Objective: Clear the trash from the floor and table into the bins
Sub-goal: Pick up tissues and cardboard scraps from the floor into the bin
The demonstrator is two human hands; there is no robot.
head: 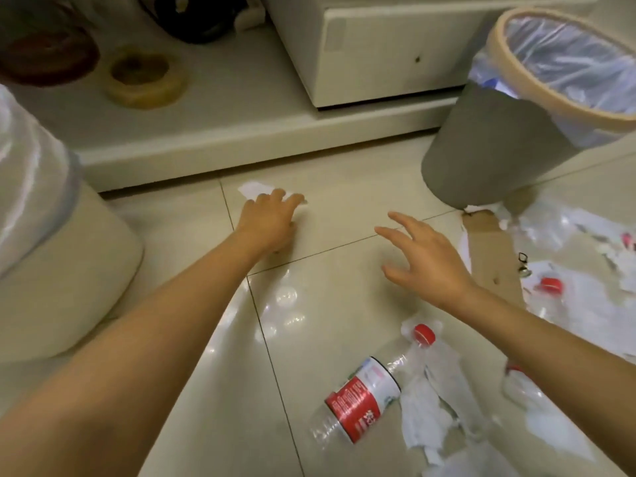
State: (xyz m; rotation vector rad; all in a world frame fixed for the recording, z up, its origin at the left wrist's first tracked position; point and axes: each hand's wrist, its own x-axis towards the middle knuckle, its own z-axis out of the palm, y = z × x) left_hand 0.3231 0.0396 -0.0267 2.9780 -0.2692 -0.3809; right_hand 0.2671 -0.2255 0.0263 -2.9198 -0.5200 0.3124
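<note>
My left hand (270, 220) reaches down to the tiled floor and lies over a white scrap of paper (253, 188) near the low table's edge; its fingers rest on the scrap, slightly bent. My right hand (425, 258) hovers above the floor with fingers spread, holding nothing. A clear plastic bottle (364, 394) with a red label and red cap lies on the floor below my right arm, beside crumpled white tissue (430, 418). A grey bin (481, 146) with a beige rim and clear liner stands at the upper right. A white bin (58, 270) with a clear liner stands at the left.
A strip of brown cardboard (492, 249), clear plastic wrap (557, 228) and a red cap (550, 284) lie on the floor at the right. On the low white table (213, 115) stand a white appliance (378, 43), a yellowish tape roll (146, 77) and a brown roll (44, 56).
</note>
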